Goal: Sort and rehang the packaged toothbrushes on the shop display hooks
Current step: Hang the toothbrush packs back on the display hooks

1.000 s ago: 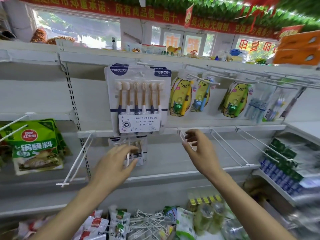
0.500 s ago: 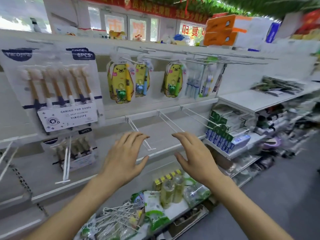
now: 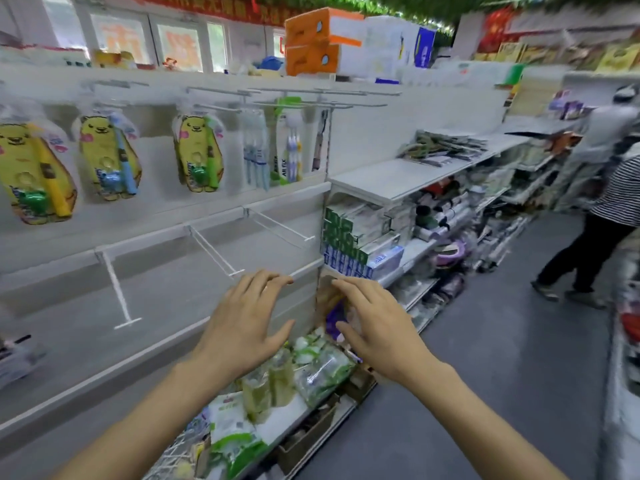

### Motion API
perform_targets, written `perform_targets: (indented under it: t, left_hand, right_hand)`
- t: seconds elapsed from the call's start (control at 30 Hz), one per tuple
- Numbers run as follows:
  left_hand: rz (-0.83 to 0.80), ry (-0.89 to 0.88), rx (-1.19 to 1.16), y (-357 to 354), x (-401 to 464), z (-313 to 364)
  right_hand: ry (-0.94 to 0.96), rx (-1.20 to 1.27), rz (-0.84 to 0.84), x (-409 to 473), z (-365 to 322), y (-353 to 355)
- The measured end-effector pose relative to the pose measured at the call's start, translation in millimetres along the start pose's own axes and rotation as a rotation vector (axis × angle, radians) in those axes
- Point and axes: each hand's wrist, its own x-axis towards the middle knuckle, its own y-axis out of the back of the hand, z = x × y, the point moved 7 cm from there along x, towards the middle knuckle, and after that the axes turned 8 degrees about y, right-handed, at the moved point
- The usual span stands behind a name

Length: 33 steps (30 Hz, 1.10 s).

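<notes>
White shop shelving (image 3: 388, 178) runs along an aisle with a grey floor, and everything below is placed against its upright post (image 3: 323, 216), where the hook panel meets the stocked shelves.

Left of the post and low, the left hand (image 3: 242, 327) is held out palm down, 4 fingers straight and slightly fanned, thumb out to the side, holding and touching nothing. Just right of the post's foot, the right hand (image 3: 377, 327) is also flat and empty, fingers loosely spread in front of a purple packet (image 3: 335, 318); whether they touch it cannot be told.

Up and left of the post, the packaged toothbrushes hang from the top row of hooks: 3 yellow bear-shaped packs (image 3: 105, 157), each with 1 brush (yellow, blue, green from the far left), then 1 clear pack of blue brushes (image 3: 255, 154), 1 green-topped pack (image 3: 289, 147) with blurred print that seems to read "ALL FIX", and 1 dark single brush (image 3: 318, 140) nearest the post.

Below them, 3 bare white hooks (image 3: 117, 292) stick out from the panel, left of the post.

Right of the post, stacked green and blue boxes (image 3: 346, 244) fill a shelf; their lettering is too blurred to read.

Above the post sit 2 orange cartons (image 3: 311, 43).

Far right of the post, a person in a striped top (image 3: 616, 188) stands in the aisle.
</notes>
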Motion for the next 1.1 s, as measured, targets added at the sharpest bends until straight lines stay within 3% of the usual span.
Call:
perform_targets:
  t: [0.5,0.83,1.1]
  left_hand:
    - [-0.067,-0.107,-0.095,-108,103,193]
    - [-0.125,-0.225,-0.141,-184,184,263]
    - [-0.117,-0.291,-0.238,-264,300,297]
  right_hand:
    - [-0.169,-0.024,-0.001,-99,204,63]
    - [-0.311,-0.031,-0.013,-117,316,63]
    - [-0.393,-0.092,-0.047,-86,437,51]
